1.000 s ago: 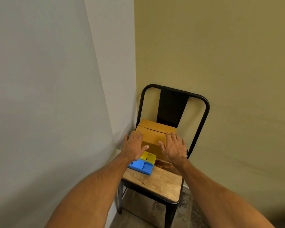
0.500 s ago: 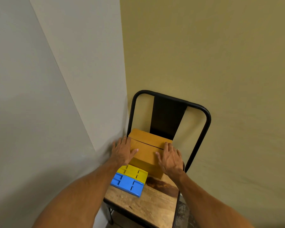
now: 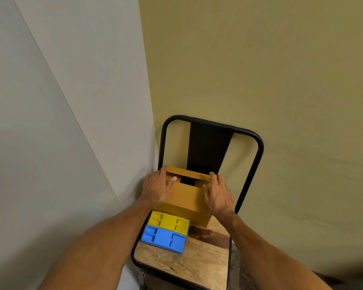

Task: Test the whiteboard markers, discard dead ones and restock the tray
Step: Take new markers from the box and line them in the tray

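**q_mark:** What's your headcam feed showing right now? Where's the tray stuff?

**me (driving remote):** I'm looking down at a cardboard box (image 3: 184, 198), so I'll place everything off that. It sits on the wooden seat (image 3: 197, 262) of a black metal chair (image 3: 207, 147), with the backrest right behind it. The yellow tray (image 3: 169, 221) lies flat on the seat just in front of the box, tight against its near face. The blue tray (image 3: 164, 238) is on the yellow one's other side, edge to edge with it, so one step further from the box.

**q_mark:** And the hands?

**me:** Both are on the box top. My left hand (image 3: 155, 189) is wrapped over the box's left top corner, thumb (image 3: 172, 181) lying across the near flap and fingers reaching to the rear flap (image 3: 187, 172). My right hand (image 3: 218, 195) grasps the right top corner the same way, fingertips on the other end of that rear flap. Between the two flaps there's a dark gap (image 3: 187, 181). It's too dark to see what's in the box.

**q_mark:** Room?

**me:** The box is tucked near a corner, with a grey wall (image 3: 71, 101) to its left.
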A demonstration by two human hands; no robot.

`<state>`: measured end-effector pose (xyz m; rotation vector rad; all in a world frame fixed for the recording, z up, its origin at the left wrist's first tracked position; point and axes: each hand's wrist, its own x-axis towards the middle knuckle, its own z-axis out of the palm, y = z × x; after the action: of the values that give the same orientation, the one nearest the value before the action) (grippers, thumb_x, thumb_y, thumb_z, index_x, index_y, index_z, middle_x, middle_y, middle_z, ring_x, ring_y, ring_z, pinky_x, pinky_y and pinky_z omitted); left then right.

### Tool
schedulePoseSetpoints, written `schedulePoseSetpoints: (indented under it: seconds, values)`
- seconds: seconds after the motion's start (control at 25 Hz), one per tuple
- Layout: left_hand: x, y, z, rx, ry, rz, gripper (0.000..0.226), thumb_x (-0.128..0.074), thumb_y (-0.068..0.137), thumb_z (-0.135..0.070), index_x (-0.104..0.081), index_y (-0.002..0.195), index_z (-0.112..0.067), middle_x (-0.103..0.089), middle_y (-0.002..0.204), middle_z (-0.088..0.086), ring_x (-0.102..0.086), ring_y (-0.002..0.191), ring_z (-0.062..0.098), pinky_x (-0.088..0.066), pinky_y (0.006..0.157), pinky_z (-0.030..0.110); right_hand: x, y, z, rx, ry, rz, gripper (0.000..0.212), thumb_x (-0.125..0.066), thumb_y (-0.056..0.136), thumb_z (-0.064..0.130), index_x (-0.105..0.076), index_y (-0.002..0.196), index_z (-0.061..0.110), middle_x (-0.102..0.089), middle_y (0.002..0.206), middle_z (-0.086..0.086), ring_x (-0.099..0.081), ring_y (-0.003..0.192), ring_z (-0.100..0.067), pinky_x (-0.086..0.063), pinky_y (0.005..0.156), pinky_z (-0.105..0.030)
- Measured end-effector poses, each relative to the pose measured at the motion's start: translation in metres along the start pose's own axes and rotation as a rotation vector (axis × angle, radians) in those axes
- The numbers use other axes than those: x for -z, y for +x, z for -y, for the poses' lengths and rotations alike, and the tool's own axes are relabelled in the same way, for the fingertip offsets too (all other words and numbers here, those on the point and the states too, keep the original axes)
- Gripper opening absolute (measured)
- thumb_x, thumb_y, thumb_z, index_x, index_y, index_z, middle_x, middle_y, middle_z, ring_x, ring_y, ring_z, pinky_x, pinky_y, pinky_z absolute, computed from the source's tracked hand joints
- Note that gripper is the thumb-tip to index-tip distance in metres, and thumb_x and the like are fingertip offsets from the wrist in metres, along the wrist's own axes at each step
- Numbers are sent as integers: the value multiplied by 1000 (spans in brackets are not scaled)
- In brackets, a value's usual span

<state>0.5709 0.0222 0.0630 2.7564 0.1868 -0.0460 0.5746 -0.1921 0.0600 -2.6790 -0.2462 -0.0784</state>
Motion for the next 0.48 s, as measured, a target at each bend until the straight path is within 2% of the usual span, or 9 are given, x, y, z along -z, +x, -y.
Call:
schedulePoseSetpoints:
  seconds: [0.16, 0.32, 0.4, 0.48]
  values:
    - [14, 10, -8, -60, 6, -42, 66, -31, 97, -54, -24, 147, -12, -46, 143, 11, -43, 132, 27, -29, 112, 44, 14, -7, 10, 52, 35, -106, 39, -39, 99, 34, -39, 133, 16, -48, 122, -5, -58, 86, -19, -52, 76, -35]
    - [26, 24, -20, -97, -9, -23, 61, -37, 97, -52, -33, 141, -9, -48, 140, 13, -48, 127, 29, -39, 103, 40, 20, -20, 12, 208, 68, 49, 25, -41, 99, 37, -50, 118, 23, -60, 115, 0, -60, 89, -17, -53, 77, -36]
    - [27, 33, -20, -138, 20, 28, 61, -36, 97, -53, -35, 141, -10, -45, 143, 12, -46, 129, 29, -41, 102, 40, 21, -27, 11, 230, 24, 135, 33, -49, 93, 45, -53, 120, 26, -59, 116, 3, -56, 90, -11, -52, 81, -34]
    - [25, 42, -16, -173, 68, 81, 66, -34, 96, -55, -29, 145, -11, -38, 149, 12, -39, 134, 29, -37, 108, 44, 18, -34, 12, 235, -93, 209, 54, -52, 86, 57, -46, 132, 27, -50, 129, 2, -51, 109, -15, -43, 96, -37]
